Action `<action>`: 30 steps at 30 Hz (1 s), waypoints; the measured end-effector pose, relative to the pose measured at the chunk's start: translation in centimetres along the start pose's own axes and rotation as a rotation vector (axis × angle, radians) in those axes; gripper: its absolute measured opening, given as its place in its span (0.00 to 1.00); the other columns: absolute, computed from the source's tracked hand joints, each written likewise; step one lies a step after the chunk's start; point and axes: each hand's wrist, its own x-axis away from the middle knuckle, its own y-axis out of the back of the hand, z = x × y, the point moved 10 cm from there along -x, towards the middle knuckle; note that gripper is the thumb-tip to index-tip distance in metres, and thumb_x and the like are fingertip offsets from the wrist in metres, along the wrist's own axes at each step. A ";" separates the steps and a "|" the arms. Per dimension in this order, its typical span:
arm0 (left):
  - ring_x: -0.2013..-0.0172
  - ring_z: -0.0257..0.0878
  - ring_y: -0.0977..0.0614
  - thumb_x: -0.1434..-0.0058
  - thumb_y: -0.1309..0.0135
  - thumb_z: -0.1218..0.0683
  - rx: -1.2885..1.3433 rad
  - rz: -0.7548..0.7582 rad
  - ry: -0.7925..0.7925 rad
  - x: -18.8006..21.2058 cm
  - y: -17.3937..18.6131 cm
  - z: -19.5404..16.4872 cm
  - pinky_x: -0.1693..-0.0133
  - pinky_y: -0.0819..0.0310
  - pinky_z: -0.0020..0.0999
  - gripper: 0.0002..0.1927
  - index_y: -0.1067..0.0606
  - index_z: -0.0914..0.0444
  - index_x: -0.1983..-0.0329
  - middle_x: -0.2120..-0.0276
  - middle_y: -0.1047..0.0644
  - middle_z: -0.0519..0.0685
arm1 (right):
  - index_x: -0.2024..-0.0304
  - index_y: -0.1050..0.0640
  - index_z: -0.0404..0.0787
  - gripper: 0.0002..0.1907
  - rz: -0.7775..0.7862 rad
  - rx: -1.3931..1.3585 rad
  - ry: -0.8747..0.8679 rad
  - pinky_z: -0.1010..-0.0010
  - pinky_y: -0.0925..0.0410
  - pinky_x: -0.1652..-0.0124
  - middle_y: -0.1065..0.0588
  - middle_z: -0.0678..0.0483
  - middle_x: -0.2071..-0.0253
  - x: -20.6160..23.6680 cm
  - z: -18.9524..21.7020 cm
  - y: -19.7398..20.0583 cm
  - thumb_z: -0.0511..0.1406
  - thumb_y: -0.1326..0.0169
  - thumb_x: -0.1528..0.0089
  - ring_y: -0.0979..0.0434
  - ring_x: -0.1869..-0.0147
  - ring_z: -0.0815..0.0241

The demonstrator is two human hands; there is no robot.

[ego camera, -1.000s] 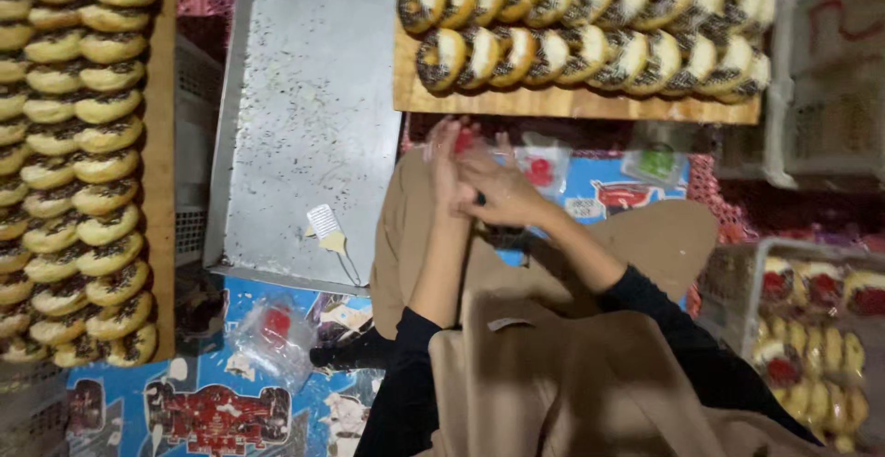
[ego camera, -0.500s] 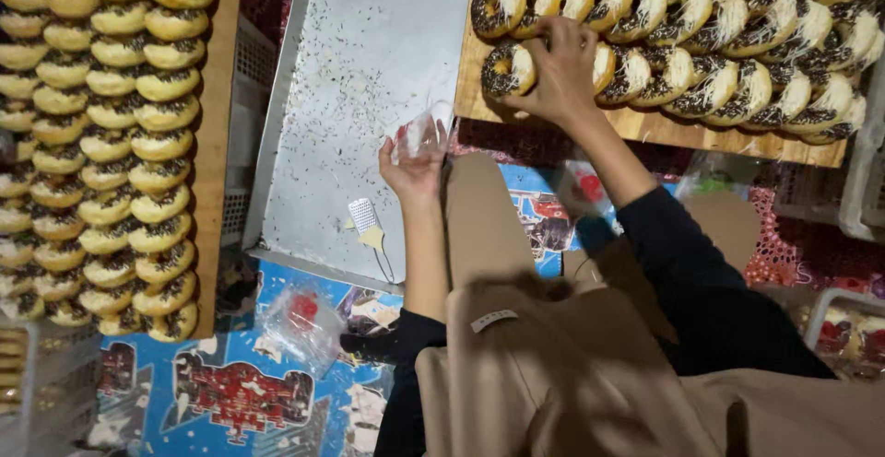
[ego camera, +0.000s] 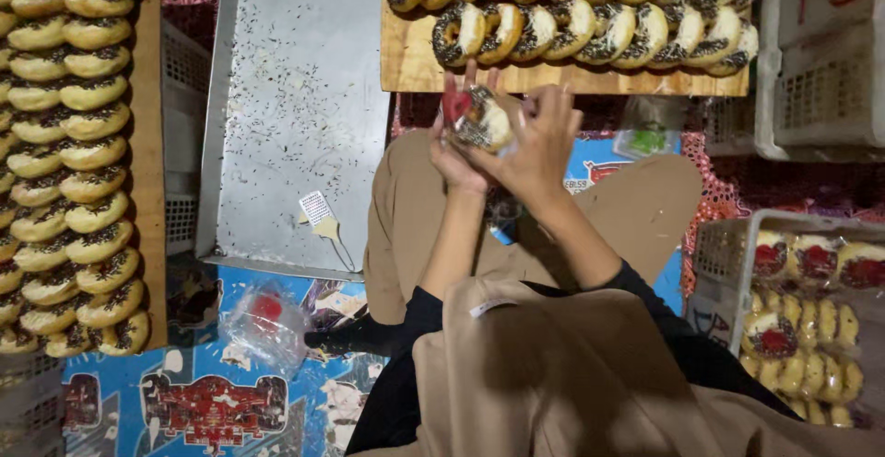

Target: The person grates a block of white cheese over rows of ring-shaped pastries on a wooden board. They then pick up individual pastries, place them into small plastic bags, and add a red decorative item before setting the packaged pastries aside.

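A chocolate-sprinkled doughnut (ego camera: 487,122) sits in a clear plastic bag with a red mark, held between both hands above my lap. My left hand (ego camera: 458,153) cups the bag from below and behind. My right hand (ego camera: 539,139) grips it from the right, fingers spread over the doughnut. Just beyond them a wooden board (ego camera: 410,61) carries two rows of similar doughnuts (ego camera: 590,29) standing on edge.
A large empty metal tray (ego camera: 295,116), dusted with sprinkles, lies at the left with a small white scraper (ego camera: 318,210) on it. Another board of doughnuts (ego camera: 69,153) runs down the far left. A crate of bagged doughnuts (ego camera: 802,300) stands at the right. A loose plastic bag (ego camera: 263,323) lies on the blue mat.
My right hand took a doughnut from the board's near row and brought it back to the bag in my left hand. Both hands now hold it together.
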 end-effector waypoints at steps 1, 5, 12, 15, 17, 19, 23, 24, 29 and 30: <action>0.29 0.61 0.38 0.39 0.49 0.49 -0.067 -0.061 -0.020 0.0 -0.4 0.1 0.29 0.45 0.57 0.37 0.42 0.54 0.25 0.27 0.40 0.59 | 0.41 0.21 0.45 0.43 0.065 -0.075 0.011 0.52 0.41 0.51 0.35 0.47 0.57 -0.1 0.0 -0.7 0.54 0.26 0.55 0.35 0.49 0.46; 0.29 0.57 0.40 0.45 0.45 0.51 -0.163 -0.071 0.017 0.2 -2.8 0.9 0.27 0.47 0.54 0.48 0.51 0.49 0.21 0.29 0.40 0.58 | 0.34 0.24 0.46 0.46 0.219 -0.282 0.034 0.54 0.38 0.51 0.35 0.46 0.57 0.2 -1.2 -2.1 0.51 0.27 0.53 0.35 0.50 0.46; 0.27 0.60 0.38 0.45 0.43 0.57 -0.232 0.061 0.083 -0.3 -2.5 2.0 0.25 0.45 0.53 0.45 0.45 0.64 0.23 0.29 0.38 0.64 | 0.35 0.23 0.45 0.29 0.215 -0.753 -0.092 0.65 0.31 0.44 0.26 0.49 0.51 0.6 -5.3 -1.4 0.33 0.36 0.40 0.26 0.44 0.57; 0.30 0.54 0.35 0.42 0.44 0.60 -0.365 -0.005 0.099 0.8 -0.8 2.8 0.28 0.41 0.50 0.42 0.43 0.63 0.23 0.30 0.37 0.60 | 0.41 0.19 0.41 0.16 -0.048 -0.871 -0.099 0.66 0.32 0.36 0.21 0.44 0.45 1.3 -5.9 1.8 0.29 0.39 0.32 0.24 0.38 0.53; 0.34 0.51 0.33 0.35 0.44 0.63 -0.553 -0.198 0.105 2.3 0.9 2.9 0.30 0.39 0.47 0.36 0.41 0.65 0.24 0.33 0.35 0.58 | 0.49 0.17 0.40 0.11 -0.109 -0.784 -0.175 0.69 0.28 0.46 0.20 0.46 0.52 1.2 -6.7 2.9 0.29 0.36 0.35 0.20 0.47 0.56; 0.39 0.47 0.27 0.37 0.47 0.62 -0.814 -0.326 -0.092 3.4 0.1 0.6 0.37 0.30 0.45 0.31 0.38 0.60 0.30 0.40 0.30 0.53 | 0.55 0.16 0.38 0.09 0.051 -0.755 -0.059 0.70 0.26 0.52 0.18 0.48 0.57 -0.1 -5.8 2.9 0.29 0.35 0.38 0.17 0.54 0.58; 0.44 0.46 0.23 0.33 0.68 0.65 -1.702 0.641 -0.330 2.8 -13.1 3.1 0.36 0.49 0.49 0.20 0.23 0.65 0.51 0.54 0.21 0.53 | 0.60 0.16 0.36 0.08 0.490 -0.698 0.140 0.68 0.25 0.59 0.17 0.51 0.63 -2.0 -5.7 3.3 0.29 0.35 0.43 0.16 0.60 0.60; 0.50 0.44 0.23 0.37 0.55 0.61 -1.798 0.666 -0.238 2.1 -14.1 3.7 0.43 0.42 0.45 0.13 0.21 0.64 0.55 0.59 0.21 0.52 | 0.61 0.16 0.35 0.08 0.514 -0.662 0.099 0.67 0.25 0.61 0.17 0.51 0.65 -2.2 -6.5 3.8 0.29 0.34 0.43 0.16 0.62 0.60; 0.64 0.42 0.23 0.44 0.32 0.56 -1.903 0.820 -0.201 2.9 -22.4 3.8 0.61 0.28 0.37 0.10 0.17 0.62 0.60 0.68 0.20 0.48 | 0.61 0.24 0.47 0.11 0.206 -1.394 -0.168 0.69 0.19 0.60 0.22 0.60 0.68 -3.3 -8.3 9.4 0.35 0.35 0.42 0.14 0.60 0.64; 0.62 0.43 0.22 0.43 0.33 0.58 -1.916 0.862 -0.266 4.0 -24.0 3.6 0.59 0.27 0.38 0.10 0.18 0.63 0.59 0.66 0.20 0.49 | 0.61 0.22 0.50 0.10 0.178 -1.517 -0.191 0.67 0.19 0.65 0.22 0.61 0.70 -3.2 -8.0 9.9 0.36 0.34 0.42 0.14 0.65 0.64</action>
